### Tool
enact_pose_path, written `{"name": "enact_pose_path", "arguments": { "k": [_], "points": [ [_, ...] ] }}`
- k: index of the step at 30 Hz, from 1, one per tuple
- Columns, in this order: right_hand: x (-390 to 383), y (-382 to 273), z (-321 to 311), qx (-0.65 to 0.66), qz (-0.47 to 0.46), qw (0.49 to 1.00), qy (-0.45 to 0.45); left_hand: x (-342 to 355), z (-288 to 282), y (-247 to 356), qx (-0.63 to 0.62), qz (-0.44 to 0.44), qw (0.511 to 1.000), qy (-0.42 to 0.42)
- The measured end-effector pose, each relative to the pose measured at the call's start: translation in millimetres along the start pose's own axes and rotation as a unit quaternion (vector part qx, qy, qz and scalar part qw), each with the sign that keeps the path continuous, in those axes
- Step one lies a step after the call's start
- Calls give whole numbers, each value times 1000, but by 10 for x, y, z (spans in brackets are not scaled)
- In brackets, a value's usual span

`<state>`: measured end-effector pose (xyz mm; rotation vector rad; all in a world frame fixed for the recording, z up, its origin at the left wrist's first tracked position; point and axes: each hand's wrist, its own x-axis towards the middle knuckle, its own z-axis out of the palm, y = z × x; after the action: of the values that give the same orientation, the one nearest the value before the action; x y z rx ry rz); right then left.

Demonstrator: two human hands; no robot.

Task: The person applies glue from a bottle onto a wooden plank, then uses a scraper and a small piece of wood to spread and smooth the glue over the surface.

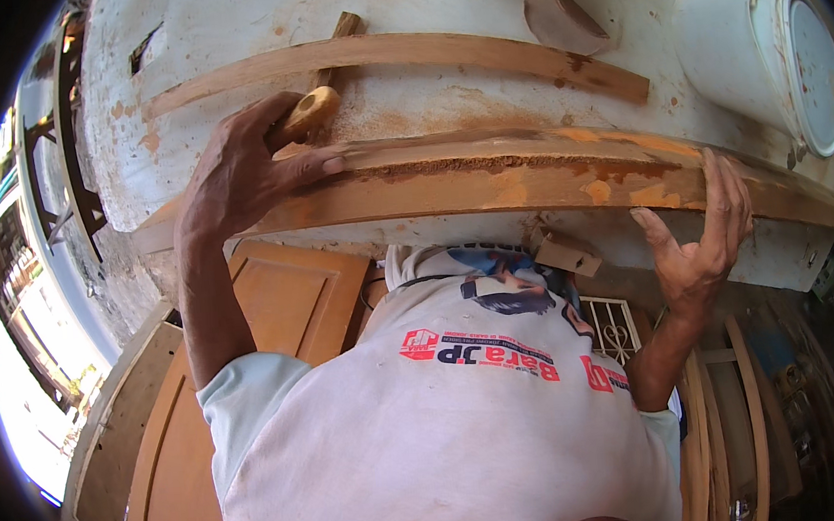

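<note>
While the left hand (243, 171) grips a wooden-handled tool (312, 110) against the curved strip (528, 178) on the bench (417, 6), the right hand (699, 238), fingers spread, steadies the strip's edge.

A long curved strip of orange-brown wood (529, 188) looks matt, with rough paler filler patches along its top edge. Behind it lies a second, thinner curved wooden strip (401, 56), smoother and dull. Both rest on a white painted worktop (424, 103), chalky, scuffed and stained with rusty dust. A white plastic bucket (763, 52) looks smooth and slightly glossy. The white cloth shirt (431, 436) is soft and matt.
</note>
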<state>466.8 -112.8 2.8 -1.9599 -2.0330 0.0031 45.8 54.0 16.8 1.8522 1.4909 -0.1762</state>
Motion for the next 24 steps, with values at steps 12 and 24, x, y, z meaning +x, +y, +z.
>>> {"name": "enact_pose_path", "arguments": {
  "k": [12,24],
  "points": [
    [-429,594,-140,178,177,905,343,-383,231,51,73,8,997,26],
    [-1322,965,933,139,373,885,242,-127,137,19,-47,108,990,84]
  ]
}}
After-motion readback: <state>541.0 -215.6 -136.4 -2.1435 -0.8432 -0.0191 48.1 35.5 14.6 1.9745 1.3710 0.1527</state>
